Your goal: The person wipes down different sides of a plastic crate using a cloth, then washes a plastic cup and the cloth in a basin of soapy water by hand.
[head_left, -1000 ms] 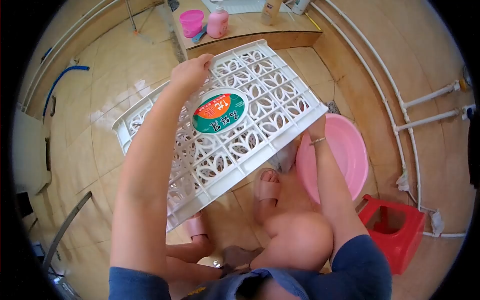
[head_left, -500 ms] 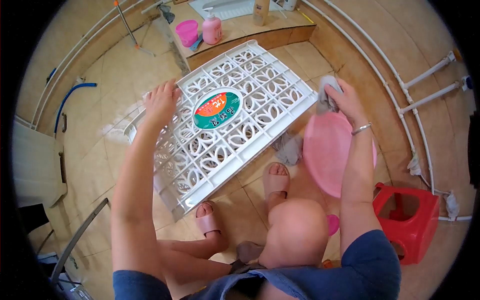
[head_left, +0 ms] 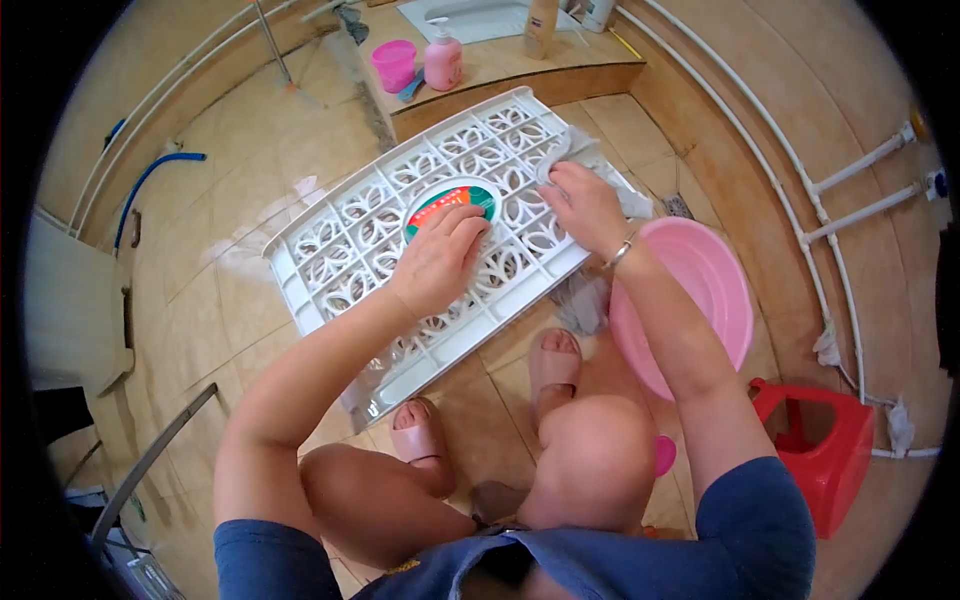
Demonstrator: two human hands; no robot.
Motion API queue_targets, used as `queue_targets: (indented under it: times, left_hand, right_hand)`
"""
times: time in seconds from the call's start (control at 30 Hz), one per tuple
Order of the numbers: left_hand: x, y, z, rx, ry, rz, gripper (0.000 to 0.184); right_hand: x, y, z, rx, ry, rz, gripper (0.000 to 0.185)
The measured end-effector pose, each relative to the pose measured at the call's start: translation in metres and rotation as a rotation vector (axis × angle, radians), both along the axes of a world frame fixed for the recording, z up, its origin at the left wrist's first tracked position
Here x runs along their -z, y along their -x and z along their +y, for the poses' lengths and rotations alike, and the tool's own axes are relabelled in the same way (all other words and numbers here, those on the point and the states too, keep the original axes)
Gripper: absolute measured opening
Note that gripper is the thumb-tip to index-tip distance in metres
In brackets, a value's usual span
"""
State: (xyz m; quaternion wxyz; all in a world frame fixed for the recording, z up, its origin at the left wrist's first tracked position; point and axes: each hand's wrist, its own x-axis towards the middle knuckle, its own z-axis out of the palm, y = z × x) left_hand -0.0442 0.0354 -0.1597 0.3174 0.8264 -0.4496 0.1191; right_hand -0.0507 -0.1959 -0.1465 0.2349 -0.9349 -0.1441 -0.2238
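A white plastic lattice panel (head_left: 365, 215) with cut-out petal shapes is held at a slant before my feet. My left hand (head_left: 440, 258) lies on it with the fingers stretched out, partly covering the oval green and orange label (head_left: 487, 196). At the panel's right end my right hand (head_left: 588, 208) presses a wet-looking grey cloth (head_left: 592, 152) onto the lattice, its fingers closed over the cloth. Another grey cloth (head_left: 580, 303) lies on the floor below the panel's edge, beside a pink basin (head_left: 735, 300).
A red plastic stool (head_left: 835, 440) stands at the right. On the tiled step (head_left: 490, 88) behind the panel are a pink pump bottle (head_left: 443, 65), a pink cup (head_left: 394, 68) and a tan bottle (head_left: 540, 28). White pipes (head_left: 770, 150) run along the right wall.
My left hand has moved from the panel's left edge right onto the label. My right hand has brought the grey cloth from above the basin down onto the panel, which has tilted slightly.
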Motion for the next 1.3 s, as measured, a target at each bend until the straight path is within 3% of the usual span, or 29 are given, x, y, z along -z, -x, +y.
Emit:
queue_targets:
  times: [0.07,0.23,0.27,0.3,0.33,0.37,0.47,0.53,0.57,0.63,0.67,0.83,0.9,1.07,1.3]
  left_hand:
    - [0.006,-0.003,0.007,-0.001,0.046,0.081,0.028]
    - [-0.003,-0.001,0.012,-0.057,0.331,0.207,0.043]
    - [-0.005,-0.002,0.021,0.023,0.211,0.226,0.047]
    - [-0.010,0.001,0.029,-0.001,0.208,0.231,0.047]
    - [-0.017,0.003,0.034,0.073,0.282,0.538,0.045]
    - [-0.025,0.005,0.039,0.152,0.355,0.839,0.044]
    - [-0.046,0.006,0.061,0.112,0.304,0.939,0.036]
    - [-0.055,0.010,0.073,0.014,0.140,1.004,0.032]
    - [-0.060,0.015,0.075,0.015,0.147,1.006,0.032]
    - [-0.067,0.029,0.077,-0.115,-0.229,0.574,0.029]
    - [-0.057,0.034,0.079,-0.112,-0.199,0.485,0.029]
    - [-0.064,0.049,0.100,-0.269,-0.434,0.365,0.024]
    - [-0.061,0.050,0.104,-0.301,-0.517,0.325,0.021]
    - [-0.052,0.051,0.096,-0.200,-0.440,0.122,0.008]
    - [-0.049,0.060,0.091,-0.222,-0.535,0.114,0.008]
  right_hand:
    - [0.000,-0.002,0.006,-0.042,-0.056,0.037,0.019]
    - [-0.007,0.024,0.066,-0.365,-0.520,0.327,0.023]
    - [-0.012,0.026,0.071,-0.388,-0.522,0.337,0.023]
    - [-0.027,0.029,0.075,-0.416,-0.748,0.541,0.022]
    - [-0.039,0.030,0.076,-0.436,-0.969,0.748,0.021]
    - [-0.047,0.029,0.073,-0.454,-0.970,0.755,0.021]
    - [-0.061,0.023,0.057,-0.445,-0.839,0.739,0.023]
    - [-0.065,0.017,0.049,-0.276,-0.371,0.724,0.028]
    - [-0.062,0.015,0.049,-0.276,-0.364,0.727,0.028]
    - [-0.051,0.007,0.051,-0.280,-0.156,0.568,0.028]
    - [-0.046,0.004,0.054,-0.282,-0.154,0.571,0.028]
    - [-0.041,-0.015,0.104,-0.316,0.146,0.267,0.021]
    - [-0.027,-0.025,0.126,-0.374,0.135,0.202,0.020]
    - [0.000,-0.034,0.161,-0.562,0.052,0.033,0.014]
    - [-0.014,-0.031,0.153,-0.415,0.210,0.134,0.013]
